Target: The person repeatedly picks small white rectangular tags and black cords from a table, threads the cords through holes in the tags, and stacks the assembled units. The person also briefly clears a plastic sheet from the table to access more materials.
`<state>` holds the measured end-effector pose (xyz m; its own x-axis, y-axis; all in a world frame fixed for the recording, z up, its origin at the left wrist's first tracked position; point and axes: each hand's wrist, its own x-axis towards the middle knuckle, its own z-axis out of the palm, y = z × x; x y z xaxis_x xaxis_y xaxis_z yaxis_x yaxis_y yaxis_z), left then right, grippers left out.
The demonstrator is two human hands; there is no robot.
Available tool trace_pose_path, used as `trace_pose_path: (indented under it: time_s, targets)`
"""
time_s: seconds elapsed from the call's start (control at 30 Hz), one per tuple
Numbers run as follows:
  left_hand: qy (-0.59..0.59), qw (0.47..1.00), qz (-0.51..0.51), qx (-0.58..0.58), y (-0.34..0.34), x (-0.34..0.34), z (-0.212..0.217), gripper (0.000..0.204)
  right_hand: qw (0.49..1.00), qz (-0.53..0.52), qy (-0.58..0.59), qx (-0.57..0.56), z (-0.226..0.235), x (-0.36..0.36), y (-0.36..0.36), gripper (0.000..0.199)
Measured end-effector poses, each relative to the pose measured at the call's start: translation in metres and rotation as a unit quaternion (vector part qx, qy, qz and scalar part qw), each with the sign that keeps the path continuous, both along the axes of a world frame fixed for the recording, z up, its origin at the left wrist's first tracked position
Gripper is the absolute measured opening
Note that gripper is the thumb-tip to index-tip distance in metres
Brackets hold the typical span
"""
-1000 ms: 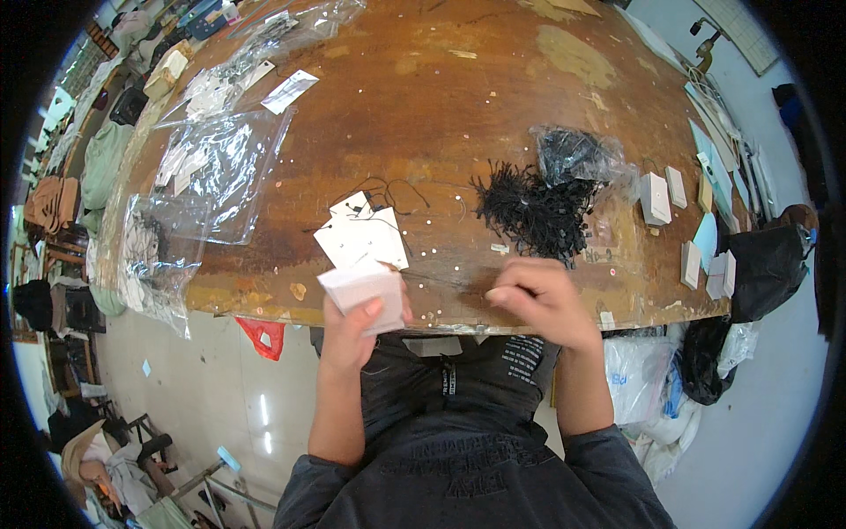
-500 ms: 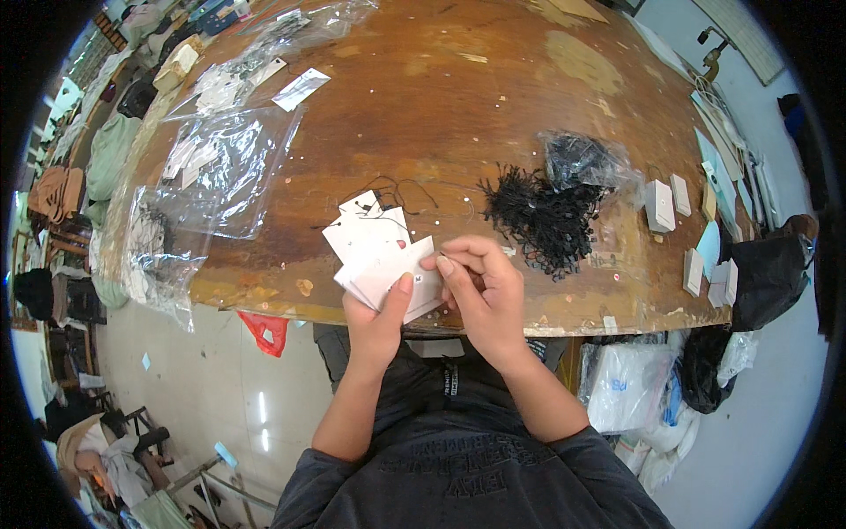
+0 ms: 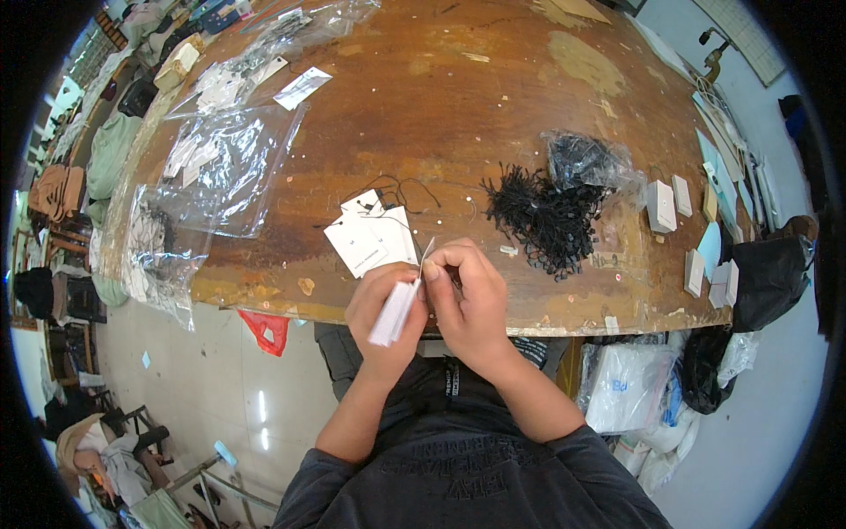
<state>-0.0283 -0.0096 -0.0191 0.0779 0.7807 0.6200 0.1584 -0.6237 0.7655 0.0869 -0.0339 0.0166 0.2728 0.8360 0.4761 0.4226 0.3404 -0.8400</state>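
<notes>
Head view, left grip (image 3: 370, 304) holding cards (image 3: 394, 317)

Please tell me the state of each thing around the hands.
Rectangular white paper-card stack: in left hand, seen edge-on.
Thin white paper card: tilted, touching right hand.
Loose white rectangular cards: overlapping, lying flat.
Black stringy cord pile: loose, heaped.
Clear plastic bag beside the pile: crumpled.

Head-worn left fisheye, facing down, from above wearer's chest (image 3: 441, 476), table (image 3: 405, 115) ahead
</notes>
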Motion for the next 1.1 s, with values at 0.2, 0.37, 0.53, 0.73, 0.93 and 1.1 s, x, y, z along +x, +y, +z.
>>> trace_pose_path:
  time_s: [0.2,0.37,0.53,0.73,0.93,1.1]
  targets:
    - [0.234,0.935,0.064,0.258,0.024,-0.012,0.006,0.027,0.824,0.179,0.477,-0.249,-0.001,0.027,-0.008,0.013]
    - [0.229,0.928,-0.061,0.288,0.019,-0.008,0.007,0.024,0.987,-0.009,0.0,-0.163,-0.004,0.051,0.003,0.014]
    - [-0.112,0.932,-0.042,-0.341,0.022,-0.008,0.006,0.021,0.955,-0.259,0.021,-0.14,0.012,0.114,0.01,0.017]
    - [-0.235,0.898,-0.098,-0.358,0.036,-0.004,0.006,0.034,0.993,-0.029,-0.049,-0.107,-0.013,0.066,0.007,0.016]
    - [-0.23,0.875,-0.154,-0.398,0.026,-0.003,0.007,0.039,0.947,0.139,0.207,-0.2,-0.024,0.037,0.021,0.02]
    - [-0.067,0.891,-0.159,-0.42,0.024,-0.012,0.008,0.044,0.898,0.126,0.4,-0.135,-0.016,0.04,0.019,0.012]
